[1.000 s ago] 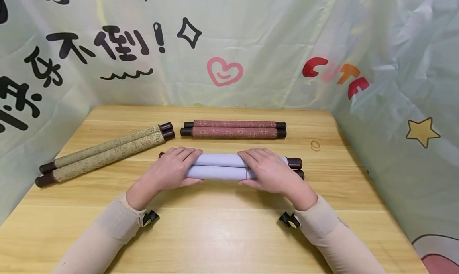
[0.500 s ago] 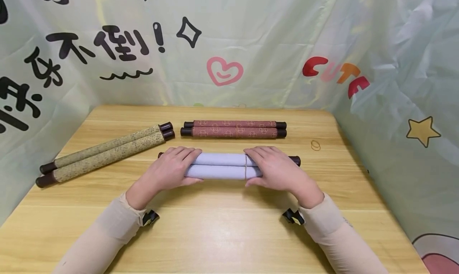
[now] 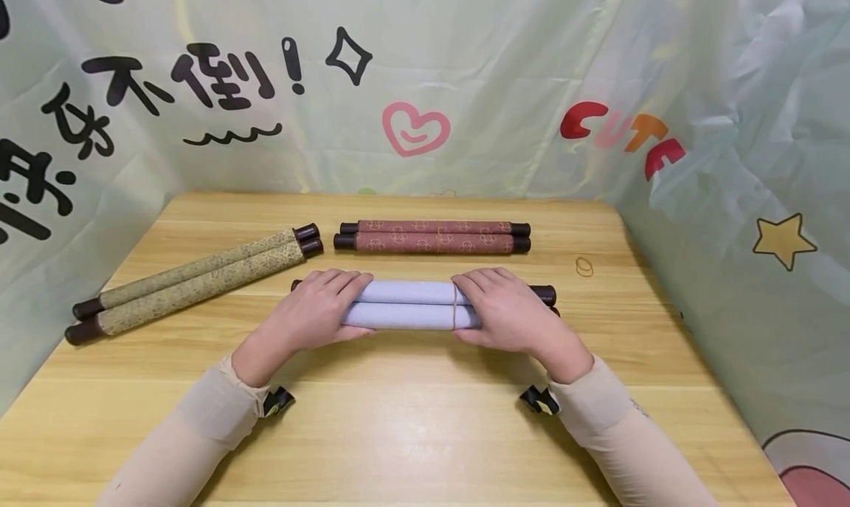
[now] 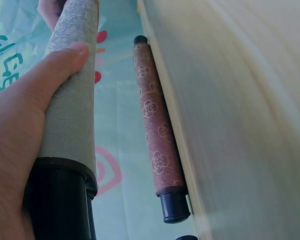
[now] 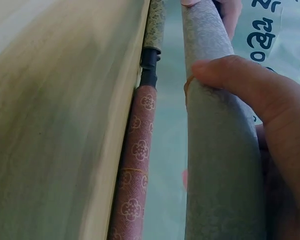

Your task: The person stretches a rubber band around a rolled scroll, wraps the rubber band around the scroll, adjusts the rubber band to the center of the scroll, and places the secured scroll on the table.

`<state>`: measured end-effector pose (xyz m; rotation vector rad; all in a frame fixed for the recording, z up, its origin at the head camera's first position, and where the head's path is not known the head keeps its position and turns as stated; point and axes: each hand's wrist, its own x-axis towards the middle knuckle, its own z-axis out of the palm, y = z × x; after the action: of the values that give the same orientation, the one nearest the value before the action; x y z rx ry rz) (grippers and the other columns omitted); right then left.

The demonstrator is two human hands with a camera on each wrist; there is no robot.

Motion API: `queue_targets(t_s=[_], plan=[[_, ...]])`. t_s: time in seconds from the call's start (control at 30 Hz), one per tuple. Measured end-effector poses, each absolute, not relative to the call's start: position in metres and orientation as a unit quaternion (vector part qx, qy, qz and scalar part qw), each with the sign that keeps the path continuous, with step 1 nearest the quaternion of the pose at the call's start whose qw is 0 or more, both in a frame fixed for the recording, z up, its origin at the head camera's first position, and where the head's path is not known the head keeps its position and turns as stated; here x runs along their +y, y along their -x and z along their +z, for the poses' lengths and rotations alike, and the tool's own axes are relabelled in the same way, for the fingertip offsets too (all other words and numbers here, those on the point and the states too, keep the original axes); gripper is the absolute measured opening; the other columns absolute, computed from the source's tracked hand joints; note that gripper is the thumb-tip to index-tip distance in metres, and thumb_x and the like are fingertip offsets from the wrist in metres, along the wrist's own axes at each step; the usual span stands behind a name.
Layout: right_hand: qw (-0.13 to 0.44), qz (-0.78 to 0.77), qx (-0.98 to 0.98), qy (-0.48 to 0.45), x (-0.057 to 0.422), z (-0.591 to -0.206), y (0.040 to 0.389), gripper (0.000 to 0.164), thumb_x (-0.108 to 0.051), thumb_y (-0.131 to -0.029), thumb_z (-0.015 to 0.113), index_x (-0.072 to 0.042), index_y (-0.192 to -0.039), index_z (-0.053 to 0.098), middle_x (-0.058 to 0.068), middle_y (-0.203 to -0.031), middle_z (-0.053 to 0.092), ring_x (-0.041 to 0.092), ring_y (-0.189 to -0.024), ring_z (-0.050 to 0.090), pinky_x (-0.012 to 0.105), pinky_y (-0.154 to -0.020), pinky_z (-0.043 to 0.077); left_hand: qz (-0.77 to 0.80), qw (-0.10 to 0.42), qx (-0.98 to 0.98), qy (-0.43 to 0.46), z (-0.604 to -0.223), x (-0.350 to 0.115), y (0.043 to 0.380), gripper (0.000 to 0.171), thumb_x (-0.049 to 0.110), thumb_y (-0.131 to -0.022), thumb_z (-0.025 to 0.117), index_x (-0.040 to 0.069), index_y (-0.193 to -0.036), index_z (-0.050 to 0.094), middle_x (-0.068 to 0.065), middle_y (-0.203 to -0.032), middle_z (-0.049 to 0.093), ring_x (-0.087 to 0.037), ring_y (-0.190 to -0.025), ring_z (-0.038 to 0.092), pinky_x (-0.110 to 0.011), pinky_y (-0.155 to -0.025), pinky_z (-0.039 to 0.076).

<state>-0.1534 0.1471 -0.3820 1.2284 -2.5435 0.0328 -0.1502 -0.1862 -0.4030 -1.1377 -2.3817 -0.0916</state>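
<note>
A pale blue scroll [image 3: 398,316], wound into two side-by-side rolls with dark end caps, lies crosswise in front of me. My left hand [image 3: 315,309] grips its left end, fingers over the far side and thumb on the near side. Toward the other end my right hand [image 3: 508,308] holds it the same way. A thin rubber band [image 3: 454,308] circles both rolls right at the right fingertips. In the left wrist view the thumb presses on the patterned scroll surface [image 4: 70,115]; the right wrist view shows that thumb beside the band [image 5: 188,90].
Behind lies a red flower-patterned scroll [image 3: 434,243], also in two rolls. A yellowish-green scroll [image 3: 199,285] lies slanted at the left of the wooden table [image 3: 412,433]. Loose rubber bands [image 3: 584,268] are at the right. Printed cloth [image 3: 491,153] walls the back and sides.
My right hand has slid a little to the right along the pale blue scroll, so the rubber band now shows across both rolls. The left hand keeps its place.
</note>
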Motion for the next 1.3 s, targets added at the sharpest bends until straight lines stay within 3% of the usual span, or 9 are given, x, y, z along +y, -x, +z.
queue_targets(t_s=[0.43,0.67,0.8,1.0,1.3], plan=[[0.185,0.03,-0.874,-0.449,0.13,-0.389,0.151,0.082,-0.061,-0.08,0.07,0.002,-0.13,0.055,0.014,-0.117,0.064,0.03,-0.108,0.061,0.044,-0.098,0.046,-0.032,0.244,-0.871,0.426,-0.403,-0.179,0.15,0.084,0.061,-0.076,0.073,-0.001,-0.13,0.055,-0.017,-0.115,0.065,-0.036,-0.102,0.062,-0.049,-0.081,0.053],[0.121,0.042,-0.905,-0.405,0.135,-0.385,0.149,0.094,-0.062,-0.077,0.073,0.002,-0.141,0.045,0.017,-0.129,0.059,0.034,-0.118,0.056,0.05,-0.102,0.042,-0.031,0.238,-0.876,0.419,-0.403,-0.179,0.151,0.084,0.06,-0.076,0.074,-0.001,-0.131,0.055,-0.018,-0.116,0.066,-0.036,-0.101,0.063,-0.049,-0.08,0.054],[0.103,0.031,-0.918,-0.383,0.14,-0.383,0.15,0.094,-0.061,-0.075,0.075,0.001,-0.14,0.046,0.016,-0.129,0.059,0.034,-0.118,0.055,0.051,-0.102,0.041,-0.027,0.234,-0.879,0.413,-0.403,-0.18,0.151,0.084,0.06,-0.076,0.074,-0.001,-0.131,0.055,-0.017,-0.116,0.066,-0.035,-0.101,0.063,-0.049,-0.08,0.053],[0.129,0.02,-0.905,-0.405,0.14,-0.385,0.152,0.081,-0.057,-0.08,0.072,0.001,-0.132,0.051,0.014,-0.121,0.062,0.031,-0.114,0.057,0.049,-0.1,0.043,-0.028,0.234,-0.88,0.413,-0.403,-0.18,0.15,0.084,0.06,-0.076,0.075,-0.001,-0.131,0.055,-0.017,-0.116,0.065,-0.035,-0.102,0.062,-0.049,-0.08,0.053],[0.176,0.032,-0.881,-0.437,0.128,-0.391,0.148,0.081,-0.057,-0.078,0.073,0.002,-0.13,0.054,0.013,-0.116,0.064,0.029,-0.109,0.06,0.046,-0.098,0.046,-0.029,0.229,-0.877,0.421,-0.402,-0.177,0.146,0.083,0.06,-0.077,0.073,0.0,-0.132,0.054,-0.017,-0.117,0.065,-0.035,-0.102,0.062,-0.049,-0.08,0.053]])
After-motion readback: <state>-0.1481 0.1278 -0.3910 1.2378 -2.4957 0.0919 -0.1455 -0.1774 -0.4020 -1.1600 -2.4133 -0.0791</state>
